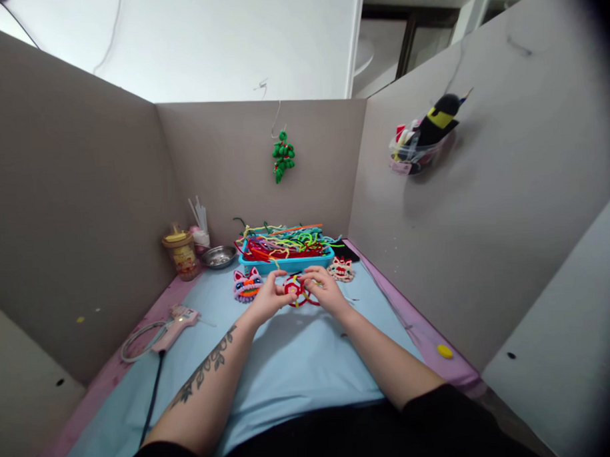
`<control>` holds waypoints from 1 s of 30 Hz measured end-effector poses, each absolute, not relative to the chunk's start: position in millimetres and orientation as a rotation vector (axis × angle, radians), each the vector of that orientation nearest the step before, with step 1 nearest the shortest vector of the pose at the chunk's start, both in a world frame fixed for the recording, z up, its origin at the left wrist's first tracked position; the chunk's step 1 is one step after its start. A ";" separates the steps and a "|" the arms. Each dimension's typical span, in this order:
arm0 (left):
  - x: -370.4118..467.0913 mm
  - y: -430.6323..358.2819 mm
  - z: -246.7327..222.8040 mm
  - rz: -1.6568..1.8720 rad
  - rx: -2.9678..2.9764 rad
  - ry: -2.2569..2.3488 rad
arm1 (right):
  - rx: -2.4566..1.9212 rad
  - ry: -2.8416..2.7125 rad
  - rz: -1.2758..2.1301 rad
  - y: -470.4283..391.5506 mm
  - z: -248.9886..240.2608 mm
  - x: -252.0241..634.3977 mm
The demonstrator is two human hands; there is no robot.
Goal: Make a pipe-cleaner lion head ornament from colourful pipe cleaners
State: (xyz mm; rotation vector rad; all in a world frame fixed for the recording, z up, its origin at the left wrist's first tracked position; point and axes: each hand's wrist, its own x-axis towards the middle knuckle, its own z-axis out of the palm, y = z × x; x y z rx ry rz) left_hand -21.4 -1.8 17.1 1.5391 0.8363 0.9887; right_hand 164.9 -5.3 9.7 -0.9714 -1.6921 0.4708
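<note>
Between my two hands is a red and yellow pipe-cleaner craft piece [298, 294] with rounded loops and some white in it. My left hand [273, 297] pinches its left side, thumb at the front. On the right side, my right hand [325, 289] has its fingers closed on the same piece. A purple pipe-cleaner animal head [247, 286] with pointed red ears lies just left of my left hand. Beyond my right hand sits a cream and red pipe-cleaner head [341, 268]. Both hands are held above the blue cloth [309, 361].
Behind my hands stands a blue tray [286, 263] heaped with coloured pipe cleaners. A pink glue gun [176, 329] with its cable lies left, near a metal bowl [218, 257] and a lidded cup [182, 256]. Grey partitions surround the table; a filled plastic holder [417, 148] hangs right.
</note>
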 end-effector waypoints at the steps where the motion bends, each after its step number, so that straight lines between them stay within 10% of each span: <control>1: -21.2 -2.2 16.6 0.977 1.547 0.808 | -0.972 -1.694 0.467 -4.9 8.9 164.6; 30: -26.7 -7.3 19.9 0.835 1.857 0.778 | -0.953 -1.940 0.423 -0.8 7.3 174.1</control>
